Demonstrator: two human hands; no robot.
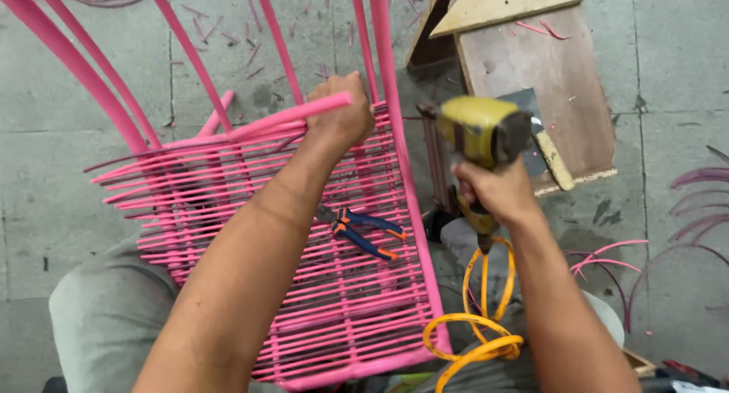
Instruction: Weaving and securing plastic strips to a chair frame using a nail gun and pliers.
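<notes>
Across the lap lies the pink woven chair frame [304, 287]. Left hand [345, 112] closed around a loose pink strip [292, 113], pressing it at the weave's top edge. Right hand [493, 192] wrapped on the yellow pneumatic stapler [478, 131], orange air hose [478, 332] trailing below. Step judged: fastening the strip; stapler nose must first reach the held end. Pliers [364, 230] rest on the weave

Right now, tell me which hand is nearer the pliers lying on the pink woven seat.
Left. The left hand grips pink strands above the pliers; the right hand holds the yellow nail gun off the seat's edge.
</notes>
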